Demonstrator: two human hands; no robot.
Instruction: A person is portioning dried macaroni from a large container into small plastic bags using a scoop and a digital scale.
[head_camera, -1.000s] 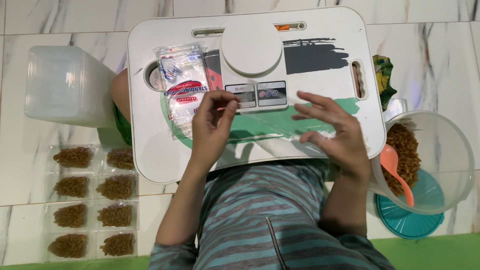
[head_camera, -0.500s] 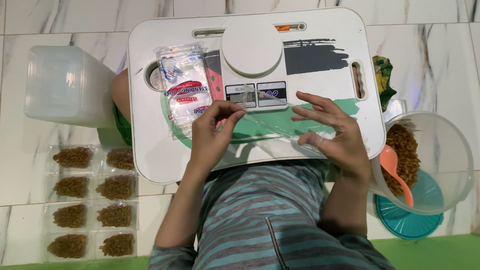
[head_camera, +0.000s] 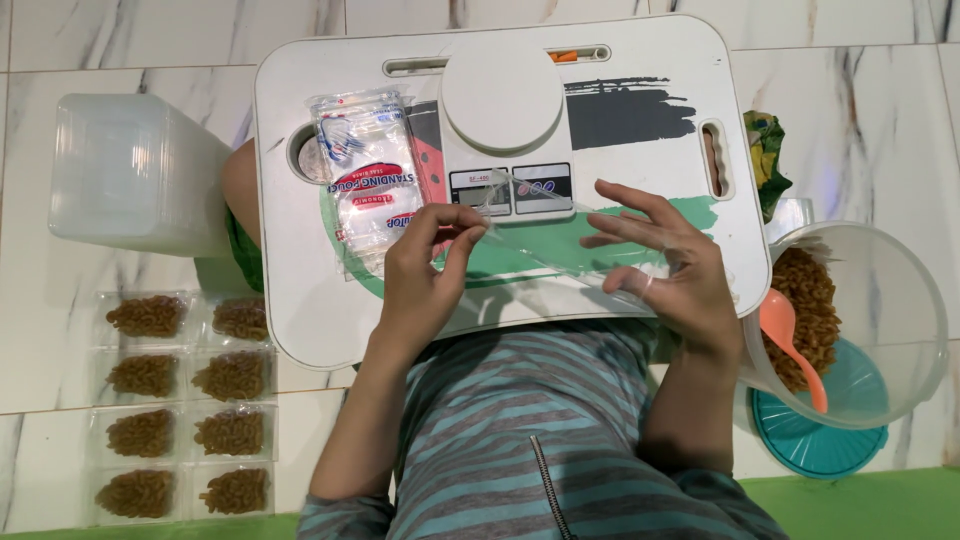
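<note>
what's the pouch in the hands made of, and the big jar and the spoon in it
The pouch looks like thin clear plastic film: the tray shows through it and it glints. The jar seems stiff, cloudy translucent plastic, since the brown pasta shows through its wall. The spoon looks like smooth, opaque orange plastic.

A kitchen scale (head_camera: 503, 115) sits on the lap tray (head_camera: 300, 300), pouch pack (head_camera: 370, 175) to its left, pasta-filled jug (head_camera: 860, 320) right of the tray.

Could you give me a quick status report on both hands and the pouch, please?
Left hand pinching one edge of clear pouch; right hand spread on its other end. Pouch held above lap tray, in front of scale. Nothing in the way.
</note>
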